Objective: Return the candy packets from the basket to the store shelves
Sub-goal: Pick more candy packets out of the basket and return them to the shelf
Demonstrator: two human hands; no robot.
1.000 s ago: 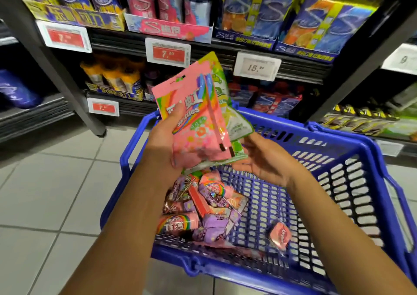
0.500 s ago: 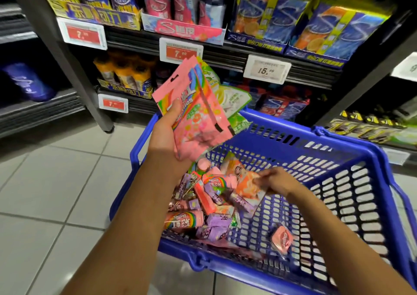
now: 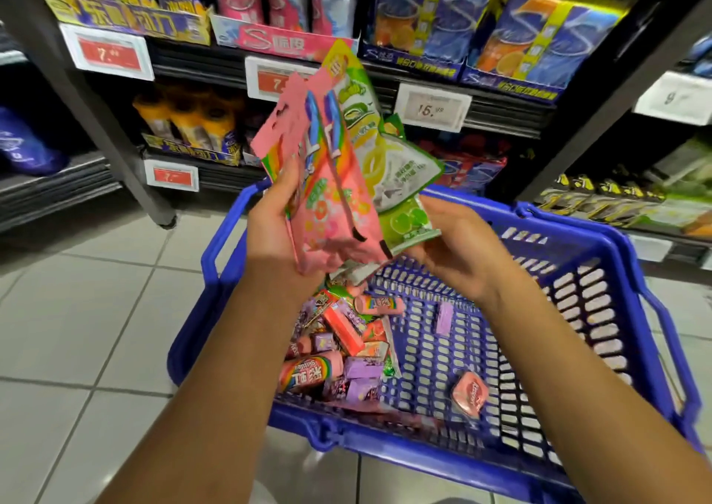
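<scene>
Above the blue basket (image 3: 601,257), both hands are busy with a fan of candy packets. The left hand (image 3: 277,230) grips the pink packets (image 3: 327,210) by their lower part, thumb in front and fingers behind. The right hand (image 3: 458,249) holds the bottom of the green packets (image 3: 389,164), which lie just behind the pink ones and touch them. Below the hands, many small candies (image 3: 339,349) are piled in the near left corner of the basket, and one round pink sweet (image 3: 470,392) lies apart, under the right forearm.

Beyond the hands stand the store shelves (image 3: 215,60) with price tags (image 3: 433,106) and rows of other packets. The step seems to be sorting the bundle by kind before any packet goes back. To do it well, I think each hand should keep one kind only and hold it firmly, because the smooth packets can slip from the fan. Then the person should match each packet with the same goods on a shelf; I see no matching row clearly, so the right place cannot be told yet.
</scene>
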